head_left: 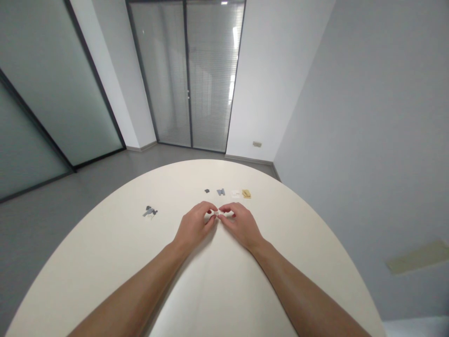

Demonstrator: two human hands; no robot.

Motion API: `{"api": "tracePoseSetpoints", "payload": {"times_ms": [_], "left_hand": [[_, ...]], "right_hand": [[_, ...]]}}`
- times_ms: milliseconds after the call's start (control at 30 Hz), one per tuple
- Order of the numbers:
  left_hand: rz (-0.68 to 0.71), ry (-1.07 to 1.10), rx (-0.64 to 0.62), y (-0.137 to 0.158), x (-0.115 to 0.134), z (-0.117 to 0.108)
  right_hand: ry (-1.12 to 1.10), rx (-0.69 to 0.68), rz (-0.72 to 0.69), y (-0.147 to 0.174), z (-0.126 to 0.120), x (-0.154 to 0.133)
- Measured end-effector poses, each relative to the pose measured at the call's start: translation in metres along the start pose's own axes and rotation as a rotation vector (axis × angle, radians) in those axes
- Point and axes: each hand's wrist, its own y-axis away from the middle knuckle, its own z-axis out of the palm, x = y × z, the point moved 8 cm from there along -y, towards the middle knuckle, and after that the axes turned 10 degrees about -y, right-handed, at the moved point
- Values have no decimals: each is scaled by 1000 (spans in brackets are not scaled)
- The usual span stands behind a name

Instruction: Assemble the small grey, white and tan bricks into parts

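Both hands meet over the middle of the round white table (217,276). My left hand (198,222) pinches one side of a small white piece (218,213), thumb and forefinger closed on it. From the other side my right hand (240,222) grips the same piece with its fingertips. The piece is tiny and mostly covered by the fingers, so its kind cannot be made out. Just beyond the hands lie a small dark piece (206,191), a little group of blue-grey pieces (220,192), some white pieces (235,193) and some tan-yellow pieces (246,193).
To the left on the table sits a loose pile of grey and dark small pieces (150,211). The table's curved far edge (206,160) faces a glass door (189,89). A grey wall (379,140) stands at the right, and frosted glass panels (63,79) at the left.
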Motion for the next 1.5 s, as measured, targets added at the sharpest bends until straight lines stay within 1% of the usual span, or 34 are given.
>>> {"api": "tracePoseSetpoints", "payload": {"times_ms": [467, 700, 900, 1500], "left_hand": [[-4, -2, -19, 0, 1, 0], [-12, 30, -27, 1, 1, 0], [-28, -16, -44, 1, 0, 0], [-57, -30, -25, 1, -3, 0]], "right_hand": [[8, -9, -3, -1, -1, -4], [-1, -13, -4, 0, -1, -4], [-7, -18, -3, 0, 0, -5], [-37, -28, 3, 0, 0, -4]]}}
